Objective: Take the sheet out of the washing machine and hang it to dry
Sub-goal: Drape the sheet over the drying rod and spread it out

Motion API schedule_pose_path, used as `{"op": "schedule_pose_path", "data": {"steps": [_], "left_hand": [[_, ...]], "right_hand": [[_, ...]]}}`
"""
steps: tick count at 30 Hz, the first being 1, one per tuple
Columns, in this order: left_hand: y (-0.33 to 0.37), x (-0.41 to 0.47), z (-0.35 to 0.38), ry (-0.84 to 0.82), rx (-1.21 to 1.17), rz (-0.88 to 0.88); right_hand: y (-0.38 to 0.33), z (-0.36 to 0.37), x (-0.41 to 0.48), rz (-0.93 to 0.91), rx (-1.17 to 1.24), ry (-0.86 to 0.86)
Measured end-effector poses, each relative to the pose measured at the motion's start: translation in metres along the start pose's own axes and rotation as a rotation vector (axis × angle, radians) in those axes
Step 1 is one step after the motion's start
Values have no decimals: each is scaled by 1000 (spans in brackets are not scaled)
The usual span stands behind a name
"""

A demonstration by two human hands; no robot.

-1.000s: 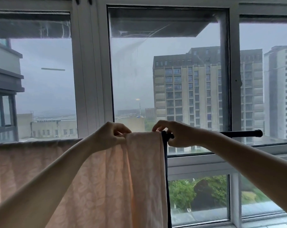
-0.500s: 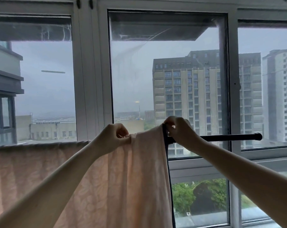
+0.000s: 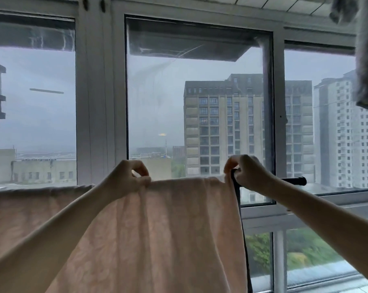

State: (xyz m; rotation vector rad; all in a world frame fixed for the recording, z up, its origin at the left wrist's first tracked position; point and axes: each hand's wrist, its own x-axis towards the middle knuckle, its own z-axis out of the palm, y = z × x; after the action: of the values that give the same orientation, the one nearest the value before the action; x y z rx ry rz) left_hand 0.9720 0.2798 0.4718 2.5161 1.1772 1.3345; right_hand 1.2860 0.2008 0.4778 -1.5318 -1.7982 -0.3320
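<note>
Window (image 3: pixel 200 113) behind; left hand (image 3: pixel 126 178) and right hand (image 3: pixel 245 172), apart, pinch pink sheet (image 3: pixel 179 229) top edge, probably over black rod (image 3: pixel 293 181).

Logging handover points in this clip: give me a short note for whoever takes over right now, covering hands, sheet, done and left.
Left hand pinches the top fold of the pink sheet on the black rod. Right hand pinches the sheet's dark-trimmed side edge.
The sheet hangs over the rod before the window, wrinkled between the hands.
Done: sheet is up over the rod.
Left: likely spread it toward the rod's bare end, smooth, release.
</note>
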Motion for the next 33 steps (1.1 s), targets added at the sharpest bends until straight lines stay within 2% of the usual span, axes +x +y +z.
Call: {"op": "schedule_pose_path", "data": {"steps": [2, 4, 7, 13, 16, 20, 23, 27, 29, 33], "left_hand": [[6, 3, 5, 21, 50, 42], [15, 5, 13, -9, 108, 99], [24, 6, 25, -120, 75, 105], [19, 10, 25, -80, 1, 71], [15, 8, 24, -60, 32, 54], [14, 6, 19, 50, -21, 54], [17, 6, 21, 35, -40, 34], [18, 6, 27, -95, -67, 54], [18, 6, 30, -139, -23, 94], [19, 7, 29, -74, -5, 96]], "right_hand": [[-6, 2, -4, -62, -25, -153], [-10, 5, -4, -66, 6, -188], [-13, 10, -4, -75, 58, -220], [-7, 20, 0, -103, 42, -37], [6, 18, -2, -50, 7, 57], [23, 8, -6, 23, -24, 140], [24, 1, -11, -11, -85, 102], [7, 3, -16, -178, -87, -39], [-3, 10, -13, -220, -54, -40], [-14, 24, -9, -245, 17, 26]]}}
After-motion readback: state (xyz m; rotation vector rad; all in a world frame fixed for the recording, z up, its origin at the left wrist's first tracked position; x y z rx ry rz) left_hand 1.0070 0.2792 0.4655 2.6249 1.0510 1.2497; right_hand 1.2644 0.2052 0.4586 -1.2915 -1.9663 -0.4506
